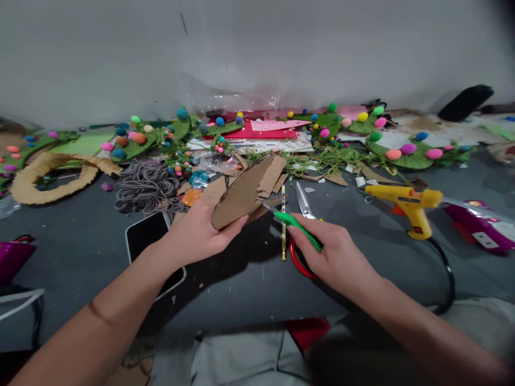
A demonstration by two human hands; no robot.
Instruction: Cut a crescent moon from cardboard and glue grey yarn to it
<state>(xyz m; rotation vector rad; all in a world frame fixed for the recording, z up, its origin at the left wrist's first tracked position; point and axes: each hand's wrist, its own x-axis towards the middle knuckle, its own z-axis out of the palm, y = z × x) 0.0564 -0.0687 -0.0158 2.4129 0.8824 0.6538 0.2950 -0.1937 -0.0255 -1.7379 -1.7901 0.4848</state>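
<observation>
Tilted above the dark table is a curved piece of cardboard [241, 195], with my left hand [203, 228] closed around its lower left end. In my right hand [328, 244] is a green utility knife [300, 228], gripped by its handle. Its blade reaches the right edge of the cardboard and appears to touch it. Beneath the right hand lie red-handled scissors [304, 201], partly covered by the fingers. A patterned pencil [284, 225] rests just left of them. Behind the held piece are several loose cardboard scraps [273, 177].
A yellow glue gun [410, 201] with a black cord lies at right, beside a purple tool [483, 225]. Grey yarn [147, 185] and a phone [147, 236] are at left, near a wrapped ring [52, 195]. Green pieces with colored pom-poms [408, 150] line the back.
</observation>
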